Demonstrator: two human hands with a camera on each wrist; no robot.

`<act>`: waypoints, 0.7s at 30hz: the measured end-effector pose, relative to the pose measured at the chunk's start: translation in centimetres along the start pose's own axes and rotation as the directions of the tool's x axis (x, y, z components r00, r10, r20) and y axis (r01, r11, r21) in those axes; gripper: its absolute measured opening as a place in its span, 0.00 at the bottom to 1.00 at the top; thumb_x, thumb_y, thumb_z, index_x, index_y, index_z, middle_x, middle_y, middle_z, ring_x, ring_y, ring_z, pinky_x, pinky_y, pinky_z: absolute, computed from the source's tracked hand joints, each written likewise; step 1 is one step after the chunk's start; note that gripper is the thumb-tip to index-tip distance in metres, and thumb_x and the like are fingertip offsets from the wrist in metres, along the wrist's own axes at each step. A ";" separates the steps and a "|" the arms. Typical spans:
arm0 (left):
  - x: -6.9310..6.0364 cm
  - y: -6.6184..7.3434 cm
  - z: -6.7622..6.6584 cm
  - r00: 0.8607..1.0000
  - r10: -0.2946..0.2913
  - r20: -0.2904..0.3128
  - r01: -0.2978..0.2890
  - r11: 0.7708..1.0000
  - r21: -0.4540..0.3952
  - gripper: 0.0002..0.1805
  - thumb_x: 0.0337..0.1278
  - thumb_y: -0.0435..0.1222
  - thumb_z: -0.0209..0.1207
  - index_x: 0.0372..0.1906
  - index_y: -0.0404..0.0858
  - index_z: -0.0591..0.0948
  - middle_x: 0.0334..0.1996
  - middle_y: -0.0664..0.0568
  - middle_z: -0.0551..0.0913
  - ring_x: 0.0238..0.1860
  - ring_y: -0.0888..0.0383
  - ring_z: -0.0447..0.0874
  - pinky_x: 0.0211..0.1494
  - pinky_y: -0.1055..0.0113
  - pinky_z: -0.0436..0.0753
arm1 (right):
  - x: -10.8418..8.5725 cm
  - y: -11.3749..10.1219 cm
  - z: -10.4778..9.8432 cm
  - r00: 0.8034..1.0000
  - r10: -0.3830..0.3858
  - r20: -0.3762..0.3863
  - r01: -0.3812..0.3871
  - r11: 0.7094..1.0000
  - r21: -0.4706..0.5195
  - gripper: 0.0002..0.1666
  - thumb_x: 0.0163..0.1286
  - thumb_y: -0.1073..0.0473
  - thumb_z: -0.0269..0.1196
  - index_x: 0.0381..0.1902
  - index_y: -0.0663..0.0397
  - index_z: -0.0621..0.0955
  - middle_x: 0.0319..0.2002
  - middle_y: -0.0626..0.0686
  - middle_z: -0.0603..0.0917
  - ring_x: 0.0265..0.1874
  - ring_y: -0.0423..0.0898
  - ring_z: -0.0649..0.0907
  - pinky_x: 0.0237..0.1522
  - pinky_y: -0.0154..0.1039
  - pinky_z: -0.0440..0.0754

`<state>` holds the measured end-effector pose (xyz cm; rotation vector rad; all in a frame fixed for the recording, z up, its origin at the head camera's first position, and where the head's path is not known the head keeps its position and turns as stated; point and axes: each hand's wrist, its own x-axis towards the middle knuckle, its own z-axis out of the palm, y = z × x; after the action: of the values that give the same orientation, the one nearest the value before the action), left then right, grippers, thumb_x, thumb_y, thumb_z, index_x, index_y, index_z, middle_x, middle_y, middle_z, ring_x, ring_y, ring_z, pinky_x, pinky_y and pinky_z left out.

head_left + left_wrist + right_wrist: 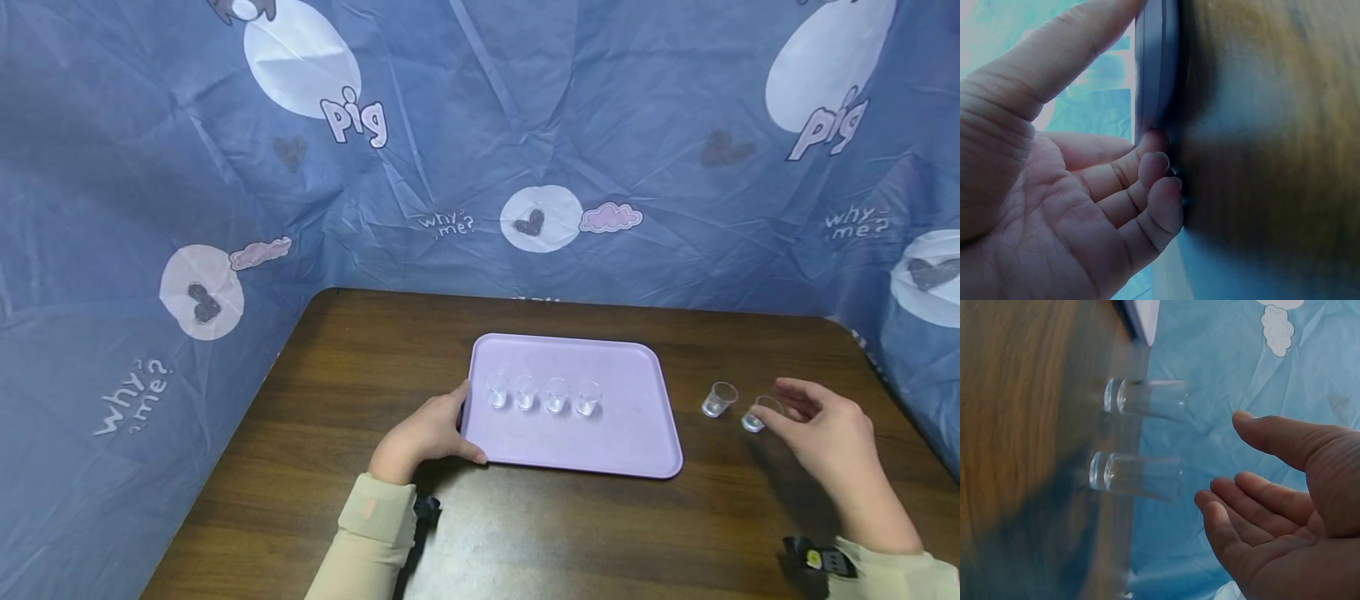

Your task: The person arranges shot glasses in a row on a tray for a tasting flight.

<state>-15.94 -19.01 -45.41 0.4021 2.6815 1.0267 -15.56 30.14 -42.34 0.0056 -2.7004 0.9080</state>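
A lilac tray (555, 446) lies on the table with several small clear shot glasses (557, 396) standing in a row on it. My left hand (431, 433) holds the tray's near left corner, thumb at the front rim and fingers along the left side. In the left wrist view the bent fingertips (1165, 203) are low beside the tray edge (1155, 69). Right of the tray stand two more shot glasses, a left one (720, 399) and a right one (753, 422). Around the right one, but apart from it in the right wrist view, is my right hand (1291, 512), thumb and fingers spread.
The brown wooden table (300, 467) reaches back to a blue printed cloth (450, 167) that hangs behind it and along both sides. Dark straps with small devices (821, 560) sit on the wrists.
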 end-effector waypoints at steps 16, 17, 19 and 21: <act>-0.1 0.0 0.0 1.000 0.003 -0.001 -0.003 1.000 -0.007 0.62 0.29 0.39 0.86 0.74 0.30 0.63 0.51 0.39 0.82 0.50 0.48 0.79 0.58 0.51 0.76 | 0.3 2.7 1.1 0.990 0.106 0.092 -0.101 0.994 -0.051 0.38 0.63 0.49 0.75 0.55 0.77 0.78 0.48 0.73 0.83 0.43 0.67 0.85 0.51 0.65 0.67; -0.1 0.0 0.0 1.000 0.002 -0.001 -0.002 1.000 -0.006 0.62 0.29 0.39 0.86 0.74 0.30 0.63 0.51 0.39 0.82 0.50 0.48 0.79 0.58 0.51 0.76 | 0.3 2.7 1.2 0.989 0.116 0.094 -0.111 0.993 -0.049 0.38 0.63 0.49 0.75 0.55 0.77 0.78 0.48 0.72 0.83 0.44 0.67 0.84 0.52 0.66 0.66; -0.1 0.0 0.0 1.000 0.001 -0.002 -0.001 1.000 -0.005 0.62 0.29 0.39 0.86 0.74 0.30 0.63 0.51 0.39 0.82 0.50 0.48 0.79 0.58 0.51 0.76 | 0.4 2.9 1.3 0.988 0.121 0.096 -0.117 0.992 -0.042 0.37 0.63 0.49 0.75 0.54 0.78 0.78 0.47 0.73 0.83 0.45 0.69 0.84 0.54 0.68 0.64; -0.1 0.1 0.0 1.000 0.001 -0.002 -0.001 1.000 -0.002 0.63 0.29 0.39 0.86 0.75 0.31 0.62 0.52 0.39 0.82 0.51 0.48 0.79 0.59 0.51 0.76 | 0.5 2.9 1.4 0.988 0.120 0.096 -0.116 0.992 -0.043 0.37 0.63 0.50 0.75 0.53 0.78 0.78 0.46 0.72 0.84 0.44 0.69 0.84 0.55 0.69 0.62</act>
<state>-15.86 -18.94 -45.35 0.4020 2.6816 1.0308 -16.64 31.68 -44.94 -0.1215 -2.8342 0.9134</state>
